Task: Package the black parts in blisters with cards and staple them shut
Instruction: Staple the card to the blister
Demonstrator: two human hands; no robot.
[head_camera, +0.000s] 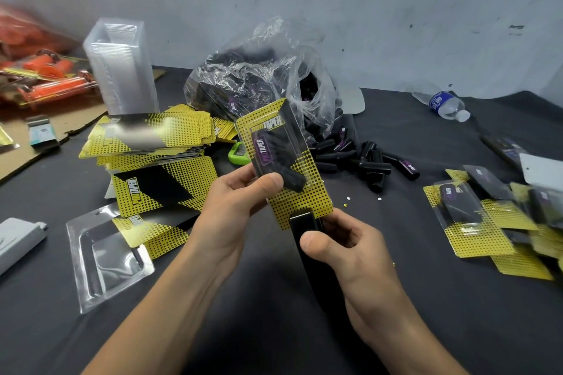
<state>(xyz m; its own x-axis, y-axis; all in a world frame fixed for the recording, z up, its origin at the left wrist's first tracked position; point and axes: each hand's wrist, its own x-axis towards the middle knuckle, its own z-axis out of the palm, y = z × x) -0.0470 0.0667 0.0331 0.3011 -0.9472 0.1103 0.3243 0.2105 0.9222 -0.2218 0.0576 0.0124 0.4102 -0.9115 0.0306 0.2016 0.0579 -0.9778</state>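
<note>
Stapler (pixel 300 222) is sitting against the bottom edge of the filled blister pack (pixel 283 155). We are gripping it in our right hand (pixel 356 256). Our left hand (pixel 234 207) is pinching the pack above the table (pixel 268 307), thumb by the black part (pixel 294 181). Finished packs (pixel 475 216) are lying at right.

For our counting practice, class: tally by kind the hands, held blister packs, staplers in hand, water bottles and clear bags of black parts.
hands: 2, left hand and right hand
held blister pack: 1
black stapler: 1
water bottle: 1
clear bag of black parts: 1
total: 6
</note>
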